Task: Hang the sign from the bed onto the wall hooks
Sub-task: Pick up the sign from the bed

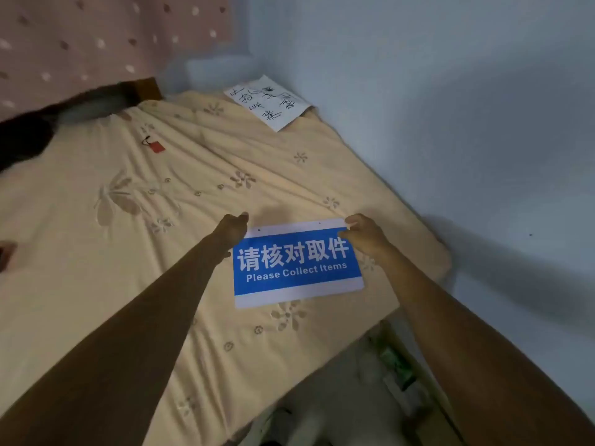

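Head view shows the far left of the room poorly: a dark shape [22,136] lies past the top of the bed [96,284], and it is too dim to tell what it is. A small brownish thing [6,252] at the left edge is cut off by the frame. The stuff on the floor [396,375] below the right arm is blurry, with something green in it.

Far beyond the left hand [233,228] hangs a pink curtain [96,43] with pale and dark spots. On the yellow flowered bed cover, up and left of that hand, lies a little red tag [156,146] on a black loop. Up past both hands, in the corner, a white paper [270,103] with black handwriting leans between bed and wall. The pale blue wall [450,123] runs along the right side, close by the right hand [363,235]. No hooks show on this part of it.

Between the two hands is the sign [297,263], blue and white, reading "Please Collect Items" under white Chinese letters. It is on the bed, near its right edge.

Both arms reach out straight and bare. The left hand sits at the sign's top left corner, thumb sticking up; its fingers are hidden, so I cannot tell if it grips. The right hand pinches the top right corner, thumb on the white strip.
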